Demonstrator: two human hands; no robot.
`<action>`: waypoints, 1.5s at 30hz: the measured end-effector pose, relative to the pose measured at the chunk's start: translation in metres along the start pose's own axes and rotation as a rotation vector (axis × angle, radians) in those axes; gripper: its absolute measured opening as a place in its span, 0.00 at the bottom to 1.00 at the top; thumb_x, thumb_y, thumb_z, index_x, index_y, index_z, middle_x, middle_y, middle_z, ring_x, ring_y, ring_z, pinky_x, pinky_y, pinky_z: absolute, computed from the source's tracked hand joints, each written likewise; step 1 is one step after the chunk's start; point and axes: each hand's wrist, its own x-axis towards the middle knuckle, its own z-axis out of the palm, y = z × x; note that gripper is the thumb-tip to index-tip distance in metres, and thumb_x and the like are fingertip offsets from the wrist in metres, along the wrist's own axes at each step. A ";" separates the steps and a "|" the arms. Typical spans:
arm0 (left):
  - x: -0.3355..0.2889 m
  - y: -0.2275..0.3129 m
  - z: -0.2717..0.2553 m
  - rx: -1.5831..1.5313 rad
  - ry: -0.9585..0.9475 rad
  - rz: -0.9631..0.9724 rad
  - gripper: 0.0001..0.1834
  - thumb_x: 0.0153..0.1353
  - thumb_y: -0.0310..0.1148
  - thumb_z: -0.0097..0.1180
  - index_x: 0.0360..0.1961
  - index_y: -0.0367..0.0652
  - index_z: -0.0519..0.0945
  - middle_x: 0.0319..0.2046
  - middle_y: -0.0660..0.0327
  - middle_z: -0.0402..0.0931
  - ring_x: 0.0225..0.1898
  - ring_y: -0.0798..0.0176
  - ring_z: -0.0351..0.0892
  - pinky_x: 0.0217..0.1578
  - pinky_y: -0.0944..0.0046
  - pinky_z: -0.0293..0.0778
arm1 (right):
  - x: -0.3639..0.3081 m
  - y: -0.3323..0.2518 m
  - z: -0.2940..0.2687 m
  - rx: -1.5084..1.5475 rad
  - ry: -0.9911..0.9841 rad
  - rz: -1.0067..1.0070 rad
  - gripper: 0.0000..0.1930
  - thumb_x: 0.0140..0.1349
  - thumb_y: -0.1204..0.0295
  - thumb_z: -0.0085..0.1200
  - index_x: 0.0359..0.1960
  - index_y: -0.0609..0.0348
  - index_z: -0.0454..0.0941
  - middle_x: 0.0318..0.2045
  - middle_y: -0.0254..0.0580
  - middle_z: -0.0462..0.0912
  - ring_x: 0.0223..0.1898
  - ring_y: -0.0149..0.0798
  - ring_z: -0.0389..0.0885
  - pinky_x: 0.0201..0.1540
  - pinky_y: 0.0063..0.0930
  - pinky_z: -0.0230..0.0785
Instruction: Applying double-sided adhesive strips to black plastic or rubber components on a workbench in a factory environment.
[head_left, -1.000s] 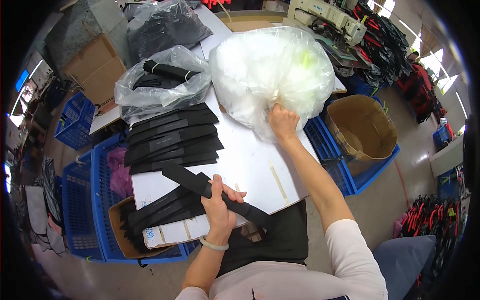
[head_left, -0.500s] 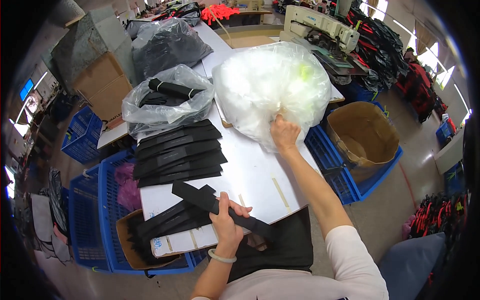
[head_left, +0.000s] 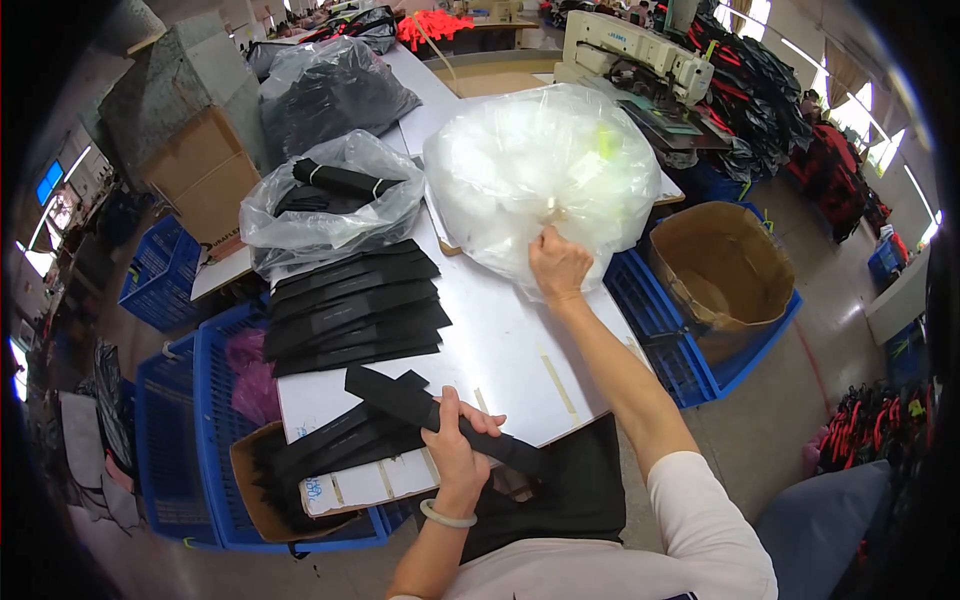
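My left hand [head_left: 458, 452], at the front edge of the white table [head_left: 490, 330], is closed round a flat black fabric strip [head_left: 388, 395], thumb on top. The strip slants from upper left down toward my lap. My right hand [head_left: 560, 265] is closed at the gathered front of a big, puffed-out, whitish plastic bag [head_left: 500, 150]. I cannot make out what its fingers pinch there, the bag's plastic or something small. More black strips [head_left: 340, 440] lie crossed under the held one. Beyond them, overlapping black strips [head_left: 355, 310] are fanned in a stack.
An open clear bag [head_left: 330, 235] with bundled black strips stands behind the stack. Blue crates flank the table: a left one [head_left: 215, 440] and a right one [head_left: 640, 300] with a brown paper-lined box [head_left: 720, 255]. A sewing machine [head_left: 640, 55] stands at the far right.
My right hand has shifted slightly left and toward me at the bag's front. The left hand keeps its hold on the strip. The whole view has slid a little.
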 end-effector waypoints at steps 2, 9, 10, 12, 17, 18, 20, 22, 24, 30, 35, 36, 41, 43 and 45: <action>-0.004 0.001 0.000 -0.001 0.016 -0.009 0.17 0.71 0.40 0.49 0.25 0.45 0.67 0.12 0.61 0.67 0.14 0.61 0.73 0.31 0.51 0.81 | -0.001 -0.030 -0.029 0.137 -0.137 -0.021 0.05 0.49 0.69 0.55 0.22 0.56 0.79 0.11 0.47 0.77 0.14 0.51 0.78 0.21 0.43 0.70; 0.008 0.002 0.003 0.039 -0.085 -0.123 0.07 0.63 0.30 0.58 0.36 0.37 0.76 0.19 0.62 0.71 0.18 0.65 0.73 0.31 0.58 0.81 | -0.050 -0.033 -0.170 0.580 -0.431 0.031 0.03 0.47 0.75 0.60 0.24 0.57 0.80 0.28 0.45 0.82 0.27 0.44 0.81 0.31 0.38 0.70; 0.006 0.002 0.013 0.040 -0.112 -0.149 0.10 0.62 0.29 0.59 0.41 0.35 0.77 0.21 0.62 0.72 0.19 0.66 0.73 0.30 0.61 0.79 | -0.057 -0.031 -0.177 0.637 -0.367 -0.128 0.04 0.46 0.77 0.61 0.25 0.58 0.80 0.33 0.46 0.80 0.30 0.45 0.80 0.33 0.39 0.70; 0.005 -0.002 0.024 0.030 -0.194 -0.147 0.15 0.61 0.27 0.60 0.48 0.31 0.76 0.26 0.61 0.74 0.20 0.66 0.75 0.28 0.65 0.77 | -0.065 -0.028 -0.188 0.694 -0.321 -0.382 0.07 0.43 0.78 0.63 0.26 0.60 0.79 0.42 0.50 0.80 0.38 0.49 0.81 0.40 0.40 0.72; -0.001 -0.010 0.012 -0.018 -0.265 -0.092 0.16 0.59 0.23 0.60 0.49 0.30 0.75 0.30 0.57 0.77 0.22 0.65 0.76 0.25 0.68 0.74 | -0.068 -0.022 -0.196 0.819 -0.427 -0.554 0.09 0.44 0.80 0.64 0.30 0.64 0.80 0.46 0.55 0.81 0.43 0.50 0.83 0.43 0.37 0.76; -0.003 -0.010 0.012 -0.012 -0.266 -0.097 0.16 0.59 0.23 0.60 0.49 0.30 0.75 0.30 0.57 0.77 0.22 0.65 0.76 0.25 0.68 0.74 | -0.073 -0.019 -0.196 0.922 -0.563 -0.427 0.09 0.44 0.80 0.64 0.29 0.63 0.80 0.43 0.53 0.83 0.39 0.47 0.84 0.40 0.35 0.76; -0.006 -0.004 0.014 -0.070 -0.289 -0.108 0.16 0.58 0.21 0.60 0.47 0.30 0.75 0.30 0.56 0.78 0.21 0.64 0.77 0.24 0.67 0.74 | -0.076 -0.015 -0.197 1.020 -0.690 -0.287 0.09 0.45 0.81 0.64 0.29 0.63 0.80 0.40 0.51 0.84 0.34 0.45 0.85 0.37 0.33 0.77; -0.009 0.005 0.013 -0.057 -0.341 -0.158 0.15 0.57 0.21 0.61 0.45 0.31 0.76 0.29 0.56 0.78 0.21 0.64 0.77 0.24 0.68 0.74 | -0.074 -0.014 -0.200 1.045 -0.622 -0.396 0.09 0.46 0.81 0.64 0.30 0.63 0.80 0.36 0.47 0.85 0.28 0.43 0.84 0.32 0.30 0.76; -0.011 0.006 0.010 -0.048 -0.395 -0.210 0.13 0.56 0.20 0.61 0.43 0.32 0.76 0.29 0.55 0.78 0.21 0.64 0.78 0.24 0.68 0.75 | -0.065 -0.010 -0.201 1.062 -0.647 -0.449 0.09 0.46 0.80 0.65 0.31 0.63 0.80 0.36 0.47 0.85 0.29 0.43 0.84 0.33 0.29 0.75; -0.011 -0.007 0.010 0.107 -0.245 0.035 0.08 0.54 0.21 0.63 0.35 0.33 0.77 0.27 0.55 0.78 0.21 0.64 0.78 0.22 0.69 0.74 | -0.064 -0.024 -0.211 1.145 -0.853 -0.203 0.12 0.48 0.76 0.68 0.33 0.63 0.79 0.30 0.42 0.83 0.30 0.38 0.83 0.34 0.27 0.73; -0.009 -0.003 0.014 -0.005 -0.181 -0.048 0.04 0.59 0.24 0.58 0.33 0.34 0.77 0.23 0.61 0.73 0.19 0.67 0.72 0.17 0.70 0.68 | -0.075 -0.025 -0.204 1.193 -0.970 0.207 0.14 0.48 0.73 0.71 0.33 0.64 0.80 0.26 0.39 0.81 0.28 0.31 0.79 0.33 0.25 0.71; -0.004 -0.003 0.013 -0.013 -0.118 -0.047 0.06 0.63 0.27 0.54 0.30 0.36 0.75 0.18 0.64 0.67 0.16 0.68 0.67 0.15 0.70 0.66 | -0.075 -0.023 -0.203 1.191 -0.947 0.158 0.12 0.48 0.74 0.71 0.33 0.64 0.81 0.26 0.38 0.81 0.28 0.29 0.78 0.33 0.24 0.70; 0.026 0.023 0.002 -0.350 0.049 -0.228 0.19 0.65 0.46 0.59 0.24 0.46 0.72 0.14 0.70 0.60 0.12 0.73 0.57 0.18 0.71 0.61 | -0.067 -0.003 -0.216 1.257 -1.083 0.059 0.08 0.49 0.78 0.68 0.30 0.65 0.83 0.25 0.38 0.81 0.27 0.29 0.79 0.31 0.24 0.69; 0.026 0.024 0.000 -0.382 0.037 -0.259 0.20 0.64 0.49 0.60 0.24 0.48 0.72 0.14 0.71 0.60 0.12 0.74 0.56 0.19 0.71 0.61 | -0.073 -0.013 -0.218 1.254 -1.078 0.079 0.06 0.47 0.78 0.69 0.25 0.64 0.83 0.24 0.36 0.81 0.26 0.30 0.76 0.29 0.23 0.65; 0.023 0.026 0.002 -0.430 0.015 -0.285 0.19 0.62 0.49 0.62 0.25 0.48 0.73 0.13 0.72 0.59 0.12 0.75 0.55 0.20 0.72 0.61 | -0.076 -0.023 -0.217 1.126 -0.994 -0.076 0.07 0.47 0.77 0.69 0.24 0.63 0.81 0.23 0.38 0.79 0.24 0.32 0.75 0.27 0.24 0.64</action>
